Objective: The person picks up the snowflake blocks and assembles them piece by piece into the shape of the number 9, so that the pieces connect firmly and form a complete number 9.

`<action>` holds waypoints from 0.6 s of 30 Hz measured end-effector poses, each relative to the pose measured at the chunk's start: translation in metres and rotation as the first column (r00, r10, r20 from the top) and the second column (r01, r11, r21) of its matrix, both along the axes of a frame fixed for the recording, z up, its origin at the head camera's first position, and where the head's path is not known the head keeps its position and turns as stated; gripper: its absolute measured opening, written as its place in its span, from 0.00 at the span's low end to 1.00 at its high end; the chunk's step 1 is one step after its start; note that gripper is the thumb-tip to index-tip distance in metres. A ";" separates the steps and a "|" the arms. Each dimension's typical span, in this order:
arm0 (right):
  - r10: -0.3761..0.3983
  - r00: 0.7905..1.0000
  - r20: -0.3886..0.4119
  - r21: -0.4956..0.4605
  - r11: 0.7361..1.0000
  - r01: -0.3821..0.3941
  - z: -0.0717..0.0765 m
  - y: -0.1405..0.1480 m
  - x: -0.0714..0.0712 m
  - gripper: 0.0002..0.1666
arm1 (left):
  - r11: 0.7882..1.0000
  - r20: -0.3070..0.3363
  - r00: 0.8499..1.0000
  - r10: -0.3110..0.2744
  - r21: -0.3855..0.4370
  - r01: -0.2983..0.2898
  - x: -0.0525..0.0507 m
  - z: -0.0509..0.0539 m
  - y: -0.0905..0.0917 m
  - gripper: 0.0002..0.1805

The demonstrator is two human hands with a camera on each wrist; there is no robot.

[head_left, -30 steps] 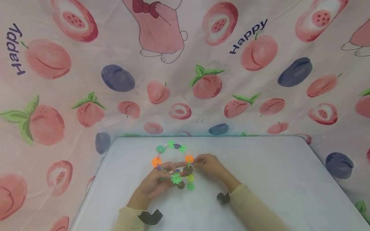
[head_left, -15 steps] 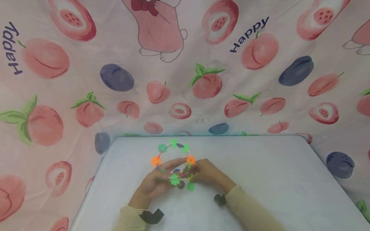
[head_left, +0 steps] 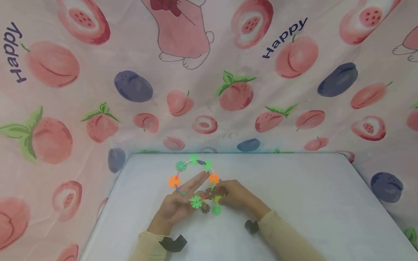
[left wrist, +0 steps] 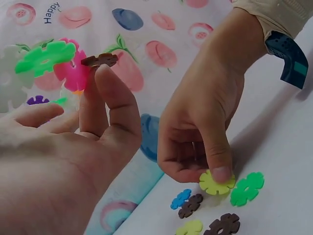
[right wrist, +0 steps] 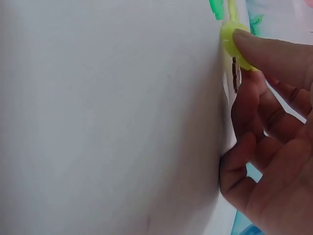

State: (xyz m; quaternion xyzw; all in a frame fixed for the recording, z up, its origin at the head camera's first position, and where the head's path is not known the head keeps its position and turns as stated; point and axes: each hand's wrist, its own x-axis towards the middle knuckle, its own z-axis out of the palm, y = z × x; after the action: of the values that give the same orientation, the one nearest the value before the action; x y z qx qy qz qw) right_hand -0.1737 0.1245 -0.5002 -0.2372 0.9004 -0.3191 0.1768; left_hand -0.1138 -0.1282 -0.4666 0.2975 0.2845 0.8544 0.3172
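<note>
A ring of linked notched discs stands between the hands in the head view, with an orange disc [head_left: 174, 182] at its left and a green disc [head_left: 196, 202] low in front. My left hand [head_left: 177, 206] supports the ring's lower part; in the left wrist view its fingertips touch a brown disc [left wrist: 100, 60] beside a pink disc [left wrist: 73, 71]. Thumb and fingers of my right hand [head_left: 238, 194] pinch a yellow disc [left wrist: 215, 183], which joins a green disc [left wrist: 247, 189]. The same yellow disc [right wrist: 230, 39] shows under the thumb in the right wrist view.
The white table [head_left: 294, 203] lies under both hands. Behind it hangs a pink cloth [head_left: 202, 87] printed with fruit and a rabbit figure. Black straps [head_left: 173, 243] are at both wrists, over beige sleeves [head_left: 289, 235].
My right hand has moved from the ring's right side down to the yellow disc and holds it. Fingers of my left hand have lifted and straightened inside the ring.
</note>
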 end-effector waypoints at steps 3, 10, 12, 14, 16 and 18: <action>0.003 1.000 0.005 -0.021 1.000 -0.003 0.000 0.004 0.001 0.11 | 1.000 -0.006 1.000 -0.014 0.011 0.014 0.000 0.000 0.001 0.49; -0.033 0.997 0.075 -0.099 0.994 0.041 0.005 0.017 0.004 0.09 | 1.000 0.039 0.999 0.013 0.007 -0.013 0.002 0.001 0.002 0.43; -0.042 0.995 0.092 -0.117 0.992 0.052 0.007 0.020 0.004 0.09 | 1.000 0.045 0.999 0.027 -0.001 -0.027 0.002 0.002 0.002 0.40; -0.050 0.994 0.100 -0.116 0.991 0.062 0.009 0.022 0.004 0.09 | 0.999 0.050 0.998 0.050 -0.024 -0.048 0.002 0.003 0.002 0.36; -0.059 0.992 0.115 -0.116 0.991 0.072 0.011 0.023 0.004 0.08 | 0.995 0.065 0.995 0.078 -0.061 -0.074 0.002 0.004 0.002 0.31; -0.063 0.990 0.123 -0.113 0.991 0.077 0.012 0.024 0.004 0.08 | 0.989 0.083 0.990 0.116 -0.105 -0.107 0.002 0.006 0.003 0.27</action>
State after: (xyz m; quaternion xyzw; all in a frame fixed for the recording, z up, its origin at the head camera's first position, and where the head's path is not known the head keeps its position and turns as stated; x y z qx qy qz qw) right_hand -0.1694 0.1483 -0.4880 -0.1959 0.8757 -0.3910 0.2046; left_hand -0.1118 -0.1253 -0.4609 0.2264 0.3286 0.8680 0.2956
